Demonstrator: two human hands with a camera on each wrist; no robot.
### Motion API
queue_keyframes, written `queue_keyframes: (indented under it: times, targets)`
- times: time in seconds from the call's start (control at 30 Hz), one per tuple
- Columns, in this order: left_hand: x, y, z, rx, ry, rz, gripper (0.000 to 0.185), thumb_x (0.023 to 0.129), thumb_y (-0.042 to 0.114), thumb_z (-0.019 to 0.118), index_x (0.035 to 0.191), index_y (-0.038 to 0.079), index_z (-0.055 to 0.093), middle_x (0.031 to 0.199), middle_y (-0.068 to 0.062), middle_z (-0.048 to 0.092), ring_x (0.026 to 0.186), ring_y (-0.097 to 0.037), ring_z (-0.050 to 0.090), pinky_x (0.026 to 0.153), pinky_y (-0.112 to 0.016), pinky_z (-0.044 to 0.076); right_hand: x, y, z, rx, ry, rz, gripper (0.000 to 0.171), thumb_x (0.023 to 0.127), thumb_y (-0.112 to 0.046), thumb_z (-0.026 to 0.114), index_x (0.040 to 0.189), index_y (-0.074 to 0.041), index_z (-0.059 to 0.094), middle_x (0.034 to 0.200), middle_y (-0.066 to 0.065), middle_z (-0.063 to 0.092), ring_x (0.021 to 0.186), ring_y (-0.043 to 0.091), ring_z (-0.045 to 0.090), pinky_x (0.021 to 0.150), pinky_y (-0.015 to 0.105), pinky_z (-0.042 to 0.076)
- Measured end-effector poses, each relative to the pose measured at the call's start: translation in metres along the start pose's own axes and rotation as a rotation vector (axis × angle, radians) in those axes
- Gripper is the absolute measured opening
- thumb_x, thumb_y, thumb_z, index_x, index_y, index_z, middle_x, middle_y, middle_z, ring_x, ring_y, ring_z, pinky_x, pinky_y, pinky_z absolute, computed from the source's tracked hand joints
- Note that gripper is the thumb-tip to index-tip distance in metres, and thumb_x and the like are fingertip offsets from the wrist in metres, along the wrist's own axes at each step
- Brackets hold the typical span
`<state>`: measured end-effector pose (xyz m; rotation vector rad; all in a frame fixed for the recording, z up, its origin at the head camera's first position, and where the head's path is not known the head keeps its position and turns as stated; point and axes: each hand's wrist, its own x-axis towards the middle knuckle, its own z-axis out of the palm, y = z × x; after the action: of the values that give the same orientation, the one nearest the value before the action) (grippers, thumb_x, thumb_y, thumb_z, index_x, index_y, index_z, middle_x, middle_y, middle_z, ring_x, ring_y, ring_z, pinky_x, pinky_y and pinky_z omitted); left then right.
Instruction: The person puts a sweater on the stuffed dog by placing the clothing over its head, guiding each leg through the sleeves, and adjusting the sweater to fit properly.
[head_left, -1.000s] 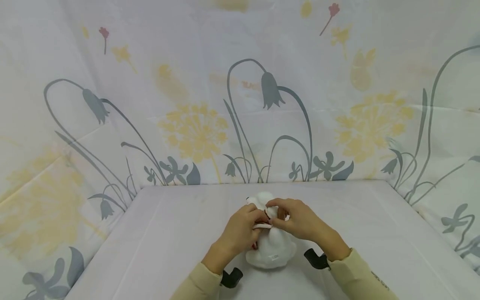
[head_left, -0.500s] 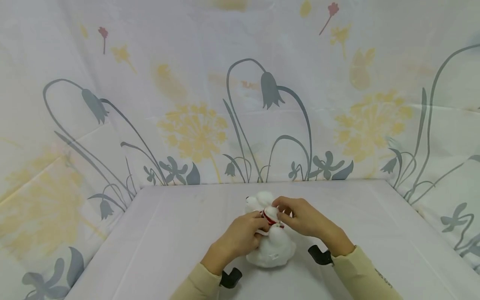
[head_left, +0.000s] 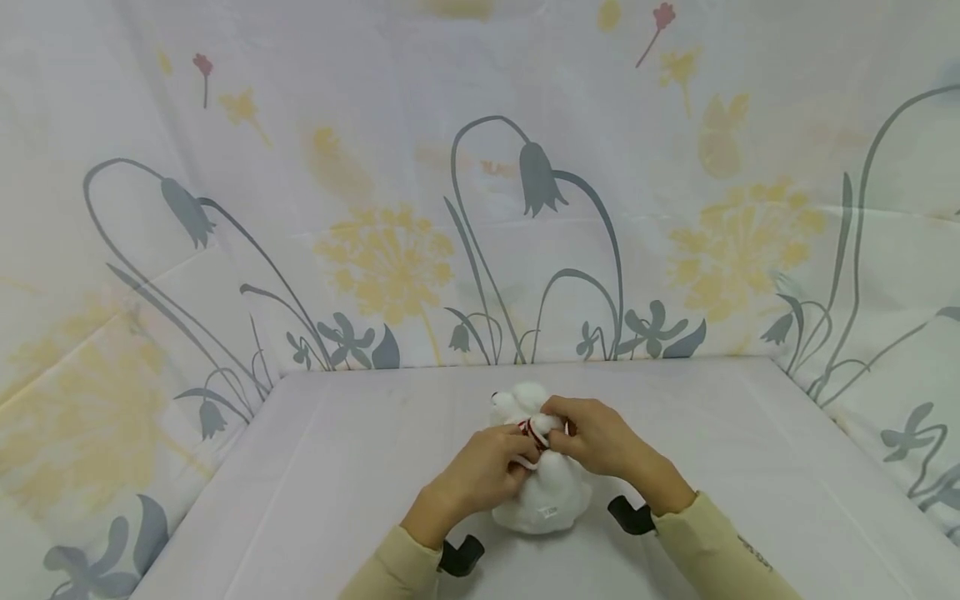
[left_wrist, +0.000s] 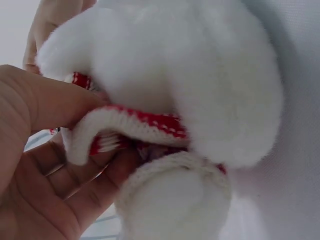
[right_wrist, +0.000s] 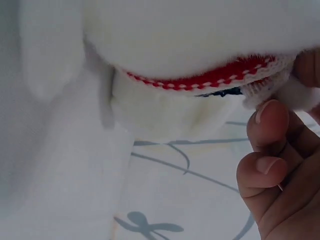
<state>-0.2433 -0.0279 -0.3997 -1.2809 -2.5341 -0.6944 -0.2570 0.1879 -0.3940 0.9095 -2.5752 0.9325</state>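
Tabletop (head_left: 315, 467): hands probably pinching toy's scarf (left_wrist: 145, 122)

Right hand (head_left: 600, 437) drawn back in against white plush toy (head_left: 542, 492) after lifting slightly half a second ago; fingertips now tucked at red-and-white knitted collar (head_left: 534, 429). Left hand (head_left: 483, 471) crept up a little, thumb now closer to collar's pale edge. Toy's head (head_left: 517, 400) shows more than a second ago (was mostly covered by fingers). Toy's body nudged slightly toward person.
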Motion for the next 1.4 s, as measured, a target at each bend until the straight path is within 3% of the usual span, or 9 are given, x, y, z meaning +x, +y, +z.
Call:
queue_keyframes:
  times: [0.2, 0.33, 0.43, 0.53, 0.73, 0.87, 1.0, 1.13, 1.4]
  targets:
    - [0.0, 0.003, -0.005, 0.027, -0.154, -0.041, 0.024, 0.072, -0.006, 0.063, 0.081, 0.016, 0.068, 0.08, 0.012, 0.058, 0.076, -0.003, 0.05, 0.071, -0.016, 0.043, 0.002, 0.011, 0.004, 0.2, 0.101, 0.13, 0.018, 0.088, -0.006, 0.058, 0.092, -0.023, 0.061, 0.063, -0.007, 0.049, 0.054, 0.008, 0.045, 0.049, 0.025, 0.04]
    - [0.001, 0.003, -0.009, -0.025, -0.162, -0.045, 0.019, 0.076, -0.002, 0.067, 0.085, 0.014, 0.068, 0.077, 0.011, 0.057, 0.073, -0.003, 0.05, 0.069, -0.016, 0.042, 0.003, 0.01, 0.003, 0.234, 0.151, 0.177, 0.013, 0.09, -0.009, 0.058, 0.092, -0.021, 0.061, 0.065, -0.004, 0.052, 0.053, 0.011, 0.049, 0.05, 0.027, 0.043]
    - [0.0, 0.002, -0.011, -0.121, -0.058, -0.061, 0.015, 0.08, 0.007, 0.072, 0.092, 0.012, 0.066, 0.081, 0.007, 0.058, 0.074, -0.005, 0.051, 0.069, -0.017, 0.043, 0.003, 0.004, 0.001, 0.221, 0.219, 0.171, 0.015, 0.089, -0.008, 0.059, 0.094, -0.021, 0.061, 0.067, -0.004, 0.054, 0.056, 0.012, 0.051, 0.051, 0.028, 0.045]
    - [0.002, 0.002, -0.012, -0.211, 0.14, -0.064, 0.028, 0.082, 0.014, 0.075, 0.106, 0.008, 0.062, 0.09, 0.0, 0.06, 0.08, -0.01, 0.056, 0.072, -0.022, 0.048, 0.004, -0.005, 0.0, 0.19, 0.33, 0.12, 0.018, 0.085, -0.004, 0.059, 0.094, -0.02, 0.062, 0.067, -0.005, 0.054, 0.057, 0.01, 0.05, 0.051, 0.026, 0.045]
    - [0.006, 0.003, -0.012, -0.445, 0.366, -0.107, 0.047, 0.087, 0.018, 0.071, 0.127, 0.006, 0.051, 0.097, -0.007, 0.064, 0.084, -0.015, 0.065, 0.072, -0.027, 0.054, 0.006, -0.024, 0.01, -0.008, 0.471, -0.179, 0.017, 0.08, -0.001, 0.066, 0.095, -0.008, 0.063, 0.077, -0.003, 0.056, 0.065, 0.008, 0.051, 0.055, 0.025, 0.046]
    - [0.001, 0.002, -0.011, -0.536, 0.345, -0.289, 0.037, 0.087, 0.031, 0.071, 0.113, 0.009, 0.055, 0.087, -0.004, 0.064, 0.073, -0.014, 0.065, 0.061, -0.026, 0.054, 0.005, -0.029, 0.02, 0.046, 0.367, -0.253, 0.021, 0.081, -0.001, 0.07, 0.099, -0.01, 0.063, 0.09, -0.003, 0.06, 0.077, 0.01, 0.055, 0.064, 0.031, 0.05]
    - [-0.003, -0.003, -0.011, -0.474, 0.288, -0.419, 0.035, 0.087, 0.037, 0.069, 0.101, 0.008, 0.055, 0.079, -0.003, 0.065, 0.061, -0.012, 0.064, 0.051, -0.025, 0.05, 0.004, -0.026, 0.022, 0.277, 0.16, -0.164, 0.026, 0.085, 0.0, 0.066, 0.106, -0.014, 0.061, 0.097, -0.005, 0.063, 0.088, 0.014, 0.06, 0.077, 0.037, 0.052]
    - [-0.002, -0.007, -0.013, -0.304, 0.32, -0.431, 0.022, 0.087, 0.028, 0.068, 0.094, 0.01, 0.058, 0.077, -0.001, 0.063, 0.063, -0.009, 0.057, 0.054, -0.024, 0.047, 0.005, -0.018, 0.017, 0.386, 0.028, -0.055, 0.028, 0.088, 0.0, 0.062, 0.114, -0.01, 0.056, 0.105, 0.001, 0.063, 0.099, 0.019, 0.062, 0.089, 0.04, 0.05]
    - [-0.003, -0.009, -0.024, -0.071, 0.351, -0.472, 0.016, 0.073, 0.008, 0.063, 0.088, 0.013, 0.065, 0.084, -0.002, 0.054, 0.076, -0.018, 0.049, 0.065, -0.033, 0.041, 0.001, 0.011, 0.018, 0.311, -0.124, 0.196, 0.027, 0.087, -0.002, 0.055, 0.113, -0.007, 0.059, 0.114, 0.007, 0.06, 0.103, 0.025, 0.061, 0.084, 0.04, 0.05]
